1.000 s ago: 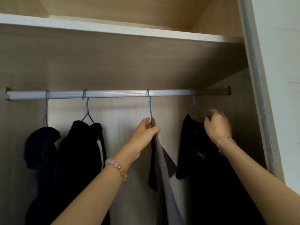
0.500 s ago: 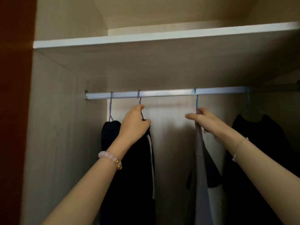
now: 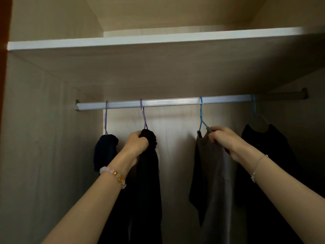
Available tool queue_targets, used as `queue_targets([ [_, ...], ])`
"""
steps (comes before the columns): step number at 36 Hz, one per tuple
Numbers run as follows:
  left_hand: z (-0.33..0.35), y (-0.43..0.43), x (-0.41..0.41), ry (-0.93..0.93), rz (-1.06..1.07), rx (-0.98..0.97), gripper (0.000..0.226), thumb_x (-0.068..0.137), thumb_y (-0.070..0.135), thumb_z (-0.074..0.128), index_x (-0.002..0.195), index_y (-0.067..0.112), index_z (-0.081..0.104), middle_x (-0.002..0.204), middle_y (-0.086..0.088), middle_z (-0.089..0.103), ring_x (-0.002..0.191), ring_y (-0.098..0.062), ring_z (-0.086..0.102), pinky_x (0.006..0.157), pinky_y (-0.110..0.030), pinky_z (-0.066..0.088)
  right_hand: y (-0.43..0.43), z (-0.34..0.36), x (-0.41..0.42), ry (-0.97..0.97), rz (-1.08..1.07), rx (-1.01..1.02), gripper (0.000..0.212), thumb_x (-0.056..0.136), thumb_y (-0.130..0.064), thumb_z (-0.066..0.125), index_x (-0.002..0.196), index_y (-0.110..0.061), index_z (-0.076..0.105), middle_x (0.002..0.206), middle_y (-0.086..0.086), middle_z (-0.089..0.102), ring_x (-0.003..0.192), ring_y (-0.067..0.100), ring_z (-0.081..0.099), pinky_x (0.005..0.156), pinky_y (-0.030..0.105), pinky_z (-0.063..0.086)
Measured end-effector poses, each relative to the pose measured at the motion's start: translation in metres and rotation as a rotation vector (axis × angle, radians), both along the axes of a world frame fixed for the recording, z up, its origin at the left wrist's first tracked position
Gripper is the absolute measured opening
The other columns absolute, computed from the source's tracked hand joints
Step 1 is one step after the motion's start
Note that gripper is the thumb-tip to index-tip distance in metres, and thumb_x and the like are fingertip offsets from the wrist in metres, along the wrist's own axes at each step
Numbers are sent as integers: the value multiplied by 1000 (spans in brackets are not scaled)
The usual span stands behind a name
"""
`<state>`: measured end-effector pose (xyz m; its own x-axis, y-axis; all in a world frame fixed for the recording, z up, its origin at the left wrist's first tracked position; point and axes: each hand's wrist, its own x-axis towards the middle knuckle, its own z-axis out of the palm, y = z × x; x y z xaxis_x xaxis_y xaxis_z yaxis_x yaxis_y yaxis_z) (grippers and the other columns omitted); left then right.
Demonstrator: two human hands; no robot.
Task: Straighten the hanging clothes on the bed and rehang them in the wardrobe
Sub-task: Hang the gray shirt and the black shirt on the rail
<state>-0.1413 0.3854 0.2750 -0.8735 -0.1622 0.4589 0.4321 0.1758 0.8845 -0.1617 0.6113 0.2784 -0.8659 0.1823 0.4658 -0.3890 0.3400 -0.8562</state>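
Several dark garments hang from the silver wardrobe rail (image 3: 172, 102). My left hand (image 3: 136, 144) is closed around the top of a black garment (image 3: 149, 173) on a purple hanger (image 3: 143, 117). My right hand (image 3: 223, 139) pinches the shoulder of a grey garment (image 3: 212, 173) on a blue hanger (image 3: 201, 118). A navy garment (image 3: 105, 150) hangs at the far left on another purple hanger. At the far right, a black shirt (image 3: 267, 155) hangs on a blue hanger.
A white-edged shelf (image 3: 158, 39) runs above the rail. The wardrobe's left side panel (image 3: 44, 138) stands close to the navy garment. There is a wide gap on the rail between the black and grey garments.
My left hand went from the grey garment's hanger to the black garment and gripped it. My right hand left the black shirt and took hold of the grey garment. The view swung left.
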Motion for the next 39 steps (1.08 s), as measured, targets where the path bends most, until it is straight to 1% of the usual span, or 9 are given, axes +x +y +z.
queue_targets([
  [8,-1,21,-8,19,-37,-60,39,89,-9,37,123,-2,55,69,-8,53,57,-15,51,34,-10,40,13,-2,-2,-15,30,-35,47,74,7,42,112,-10,63,101,15,64,88,27,58,79,32,47],
  [12,-2,26,-14,6,-53,-105,41,88,-8,40,125,2,54,93,-18,63,68,-18,58,48,-14,51,17,-1,-1,-13,18,-38,50,72,7,44,114,-10,63,104,15,63,99,32,58,85,35,48],
  [14,-1,28,-17,7,-61,-109,43,87,-9,40,126,3,53,84,-10,59,64,-15,54,47,-13,47,20,0,-1,-16,13,-44,53,70,7,44,116,-9,63,110,18,63,103,34,58,88,37,49],
  [17,0,27,-21,-1,-46,-142,44,87,-8,40,128,4,51,85,-6,57,64,-13,54,62,-22,46,21,0,3,-13,17,-55,47,71,7,44,109,-12,64,108,20,64,102,36,59,87,37,49],
  [25,-2,17,-22,12,-75,-174,46,88,-4,42,132,9,49,103,-15,59,72,-16,56,66,-23,47,21,0,5,-33,28,-34,45,74,3,46,111,-12,66,107,22,66,100,38,61,88,42,51],
  [28,-4,17,-21,26,-78,-177,46,88,-3,41,131,10,49,103,-13,59,77,-18,56,59,-20,46,20,0,2,-41,34,-37,45,76,3,47,116,-13,64,107,20,65,98,37,62,86,39,52],
  [32,-3,14,-25,14,-47,-248,47,89,0,42,135,9,44,113,-13,57,92,-21,56,72,-24,47,19,-1,3,-41,57,-13,45,79,2,48,120,-12,61,108,17,64,90,29,60,72,29,49],
  [36,4,-6,-28,172,150,-363,63,91,13,49,148,14,21,149,-5,34,131,-25,41,107,-38,38,18,-3,3,-30,71,-13,44,82,2,48,122,-13,59,103,13,62,82,21,58,64,24,46],
  [39,8,-33,-21,370,588,-590,62,86,18,52,143,17,26,143,-7,39,123,-31,47,96,-47,44,17,-4,3,-35,81,4,46,83,-2,50,126,-15,57,110,11,62,87,21,58,64,24,46],
])
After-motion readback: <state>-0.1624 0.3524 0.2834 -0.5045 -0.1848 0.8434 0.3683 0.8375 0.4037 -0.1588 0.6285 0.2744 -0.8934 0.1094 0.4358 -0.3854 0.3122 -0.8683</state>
